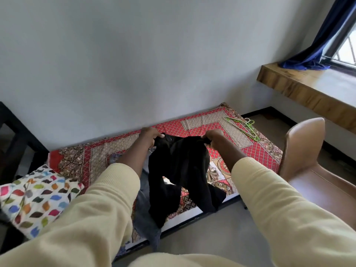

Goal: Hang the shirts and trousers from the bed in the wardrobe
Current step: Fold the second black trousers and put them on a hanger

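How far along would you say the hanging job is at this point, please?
Early on. Nothing shows as hung; no wardrobe is in view. In hand: the left hand and right hand each grip the waistband of black trousers, held up over the bed. Left to do: the hangers still lie unused on the bedspread, and a grey garment is draped over the bed's near edge.

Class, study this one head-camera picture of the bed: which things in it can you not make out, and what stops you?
- Wardrobe: nowhere in the head view.
- Grey garment on the bed: largely hidden by the left cream sleeve and the black trousers.
- Green and pale plastic hangers: too small and tangled to count.
- Fingertips of the left hand and right hand: buried in the waistband.
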Available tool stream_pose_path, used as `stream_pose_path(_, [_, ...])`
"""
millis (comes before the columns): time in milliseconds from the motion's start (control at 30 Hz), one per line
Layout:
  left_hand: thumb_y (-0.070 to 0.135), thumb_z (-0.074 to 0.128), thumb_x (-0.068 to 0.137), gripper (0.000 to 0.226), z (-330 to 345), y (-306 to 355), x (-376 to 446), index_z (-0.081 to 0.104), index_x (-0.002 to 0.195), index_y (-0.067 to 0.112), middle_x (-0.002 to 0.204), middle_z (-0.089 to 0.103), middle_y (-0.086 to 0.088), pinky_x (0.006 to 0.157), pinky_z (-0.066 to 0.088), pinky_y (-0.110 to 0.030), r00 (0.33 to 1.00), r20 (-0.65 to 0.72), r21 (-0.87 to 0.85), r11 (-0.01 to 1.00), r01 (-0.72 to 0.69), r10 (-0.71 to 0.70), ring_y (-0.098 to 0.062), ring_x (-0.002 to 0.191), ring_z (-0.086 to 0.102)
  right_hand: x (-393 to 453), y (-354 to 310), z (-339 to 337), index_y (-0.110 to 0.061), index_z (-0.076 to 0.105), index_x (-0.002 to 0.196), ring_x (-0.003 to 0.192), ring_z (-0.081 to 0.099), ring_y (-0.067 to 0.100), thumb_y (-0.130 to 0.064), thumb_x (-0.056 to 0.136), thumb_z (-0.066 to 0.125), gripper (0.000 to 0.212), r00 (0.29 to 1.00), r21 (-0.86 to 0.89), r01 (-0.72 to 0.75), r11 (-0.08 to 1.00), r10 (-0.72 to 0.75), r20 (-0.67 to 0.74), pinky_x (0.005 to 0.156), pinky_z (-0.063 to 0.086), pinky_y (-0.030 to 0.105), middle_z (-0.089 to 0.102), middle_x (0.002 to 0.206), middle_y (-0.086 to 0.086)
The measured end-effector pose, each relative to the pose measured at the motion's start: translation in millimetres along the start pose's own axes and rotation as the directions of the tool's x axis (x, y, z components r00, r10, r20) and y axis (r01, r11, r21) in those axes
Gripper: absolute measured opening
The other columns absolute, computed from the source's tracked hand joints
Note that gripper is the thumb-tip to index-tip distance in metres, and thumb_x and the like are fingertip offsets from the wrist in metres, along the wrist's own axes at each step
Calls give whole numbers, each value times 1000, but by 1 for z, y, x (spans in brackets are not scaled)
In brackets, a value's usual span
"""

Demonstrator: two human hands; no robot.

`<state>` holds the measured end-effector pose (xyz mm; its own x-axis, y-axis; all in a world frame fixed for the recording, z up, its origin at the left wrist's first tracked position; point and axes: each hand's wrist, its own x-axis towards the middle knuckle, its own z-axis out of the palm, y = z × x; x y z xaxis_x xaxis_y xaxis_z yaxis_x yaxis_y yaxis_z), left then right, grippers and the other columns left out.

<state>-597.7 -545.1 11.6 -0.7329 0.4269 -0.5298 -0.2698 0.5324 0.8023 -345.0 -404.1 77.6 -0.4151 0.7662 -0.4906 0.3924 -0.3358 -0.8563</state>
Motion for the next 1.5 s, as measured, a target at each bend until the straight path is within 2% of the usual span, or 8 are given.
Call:
stream_pose_path(233, [-8,82,62,44,60,-41,-80,64,102,-7,104,70,-19,81,58,-50,992,72,-168,979,119,-108,-34,91,69,-21,74,44,1,63,95,77,67,22,9,77,73,22,993,163,-118,980,118,11,57,55,29,66,93,12])
stream_pose_path(567, [18,76,80,21,85,-45,-123,75,101,15,113,72,-7,79,61,-35,921,-7,13,921,-388,388,-22,95,70,-48,69,59,-5,64,85,69,59,19,-6,80,59,7,991,428,-101,898,56,118,57,48,29,63,77,6])
stream_pose_path(700, [30,82,76,45,76,-30,-133,70,117,16,106,73,2,85,57,-27,821,203,74,827,-557,534,-13,96,69,-55,48,46,3,65,96,65,56,20,-20,85,49,30,989,516,-85,852,10,147,63,50,31,63,76,11])
stream_pose_path(900, [2,64,79,29,66,13,-141,73,104,12,93,73,0,72,48,-24,673,108,276,628,-727,732,-17,85,65,-56,5,30,-4,70,105,82,61,20,-30,90,38,43,941,334,-27,942,-89,326,83,46,36,72,96,8])
stream_pose_path(1000, [-7,57,79,33,58,50,-135,71,105,9,101,72,-5,82,46,-21,678,48,225,654,-723,733,-19,94,64,-58,-20,12,-4,74,94,73,58,16,-18,87,48,30,940,189,239,953,-276,201,74,46,33,73,83,2])
stream_pose_path(1100, [-10,51,79,35,40,102,-133,68,98,14,96,68,-3,85,50,-28,659,66,153,645,-749,750,-20,93,63,-51,-63,-23,-13,74,95,99,49,17,-13,81,68,15,815,-347,546,762,-580,8,89,43,32,59,91,-1])
stream_pose_path(1200, [-13,50,81,37,18,168,-146,67,93,18,93,68,-2,86,52,-34,591,126,54,589,-806,797,-18,90,62,-54,-116,-49,-34,59,130,136,19,24,-39,70,84,66,806,-678,520,520,-562,188,116,24,42,32,139,4])
stream_pose_path(1500, [-22,45,86,37,-38,316,-230,65,97,8,92,65,-8,82,53,-24,353,210,-237,398,-886,912,-14,83,63,-133,-282,-84,-29,53,137,132,30,18,-31,71,86,74,582,-646,718,258,-731,356,108,29,27,26,146,3])
